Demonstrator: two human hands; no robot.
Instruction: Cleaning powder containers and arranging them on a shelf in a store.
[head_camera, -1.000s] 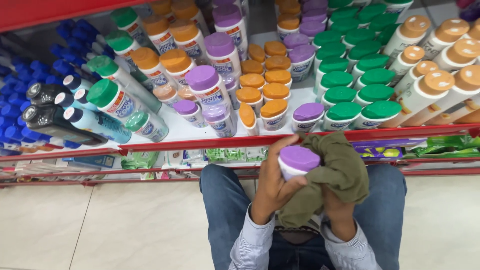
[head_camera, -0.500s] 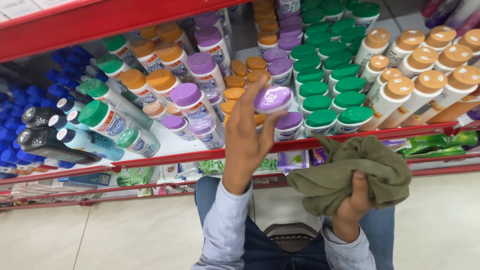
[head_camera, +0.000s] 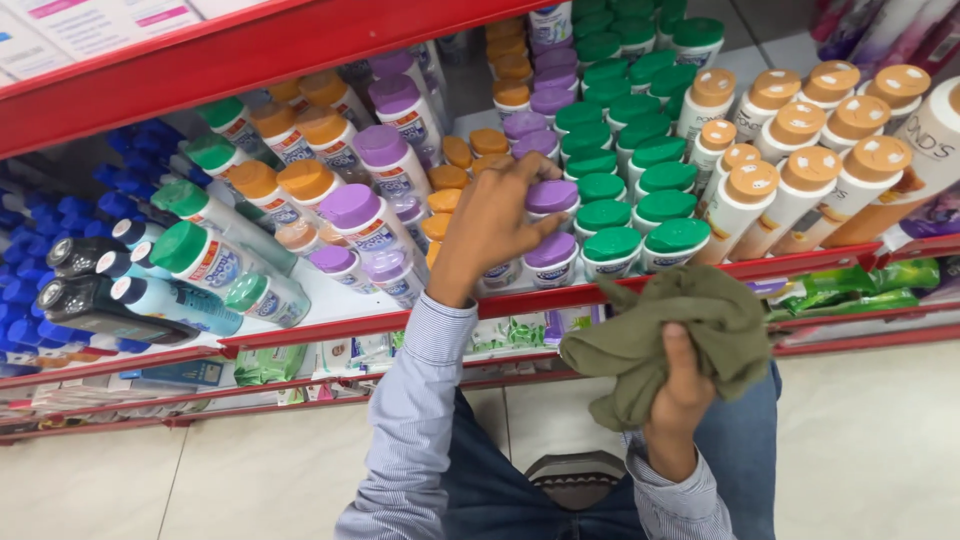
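While the left hand (head_camera: 495, 225) reaches into the shelf (head_camera: 330, 300), its fingers (head_camera: 535, 232) curl around a purple-capped bottle (head_camera: 552, 200) that stands in the front rows, with another purple cap directly before it and green-capped bottles (head_camera: 640, 215) just beside it on the right. The fingers are closed on the cap and upper body of the bottle, thumb side toward the orange-capped bottles (head_camera: 455, 190).

The bottle appears to be a small rigid plastic container: probably light, stiff and smooth-sided, so liable to slip if pinched on the label alone. The cap and shoulder give the surest hold; a grasp low on the body is blocked by neighbouring bottles packed touching one another.

The right hand (head_camera: 680, 395) is clenched on a bunched olive-green cloth (head_camera: 665, 335), soft and limp, held in front of the red shelf rail (head_camera: 700, 280) and above the person's blue trouser legs (head_camera: 745, 440).

To the far left lie larger green-capped bottles (head_camera: 205, 255) on their sides, then dark bottles (head_camera: 85, 300); to the right stand tall white bottles with tan caps (head_camera: 800, 150).

Compared with half a second earlier, the purple-capped bottle is lower and set among the rows instead of raised above them, and the cloth hand sits slightly higher.
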